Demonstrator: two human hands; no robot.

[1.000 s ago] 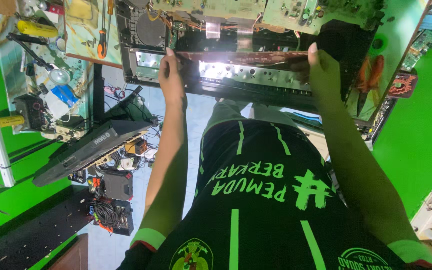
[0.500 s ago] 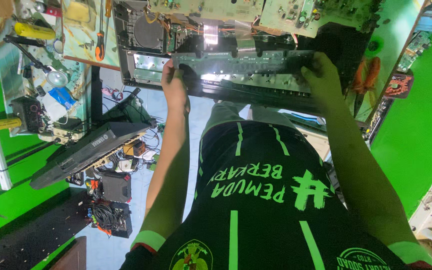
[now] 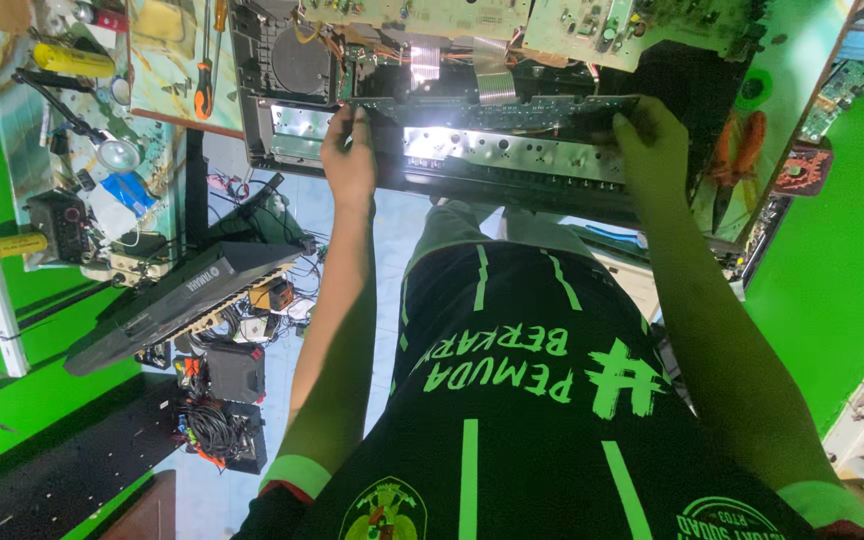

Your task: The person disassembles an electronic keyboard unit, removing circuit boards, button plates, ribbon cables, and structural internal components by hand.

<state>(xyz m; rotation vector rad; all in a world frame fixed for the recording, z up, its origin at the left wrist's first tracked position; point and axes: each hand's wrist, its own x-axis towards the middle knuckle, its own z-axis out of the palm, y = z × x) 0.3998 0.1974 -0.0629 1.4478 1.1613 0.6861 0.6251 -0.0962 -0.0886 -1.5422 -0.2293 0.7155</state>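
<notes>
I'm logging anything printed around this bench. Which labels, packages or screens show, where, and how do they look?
Yellow tube: top left on the bench, lying flat, dark cap.
Blue pack: left bench, small, crumpled.
Keyboard case: below the bench at left, long, dark, white lettering.
No screens visible.

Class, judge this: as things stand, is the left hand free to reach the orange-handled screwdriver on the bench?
Probably not at once. The left hand grips one end of the long circuit board, the right hand the other. The screwdriver lies unobstructed nearby, upper left.
</notes>
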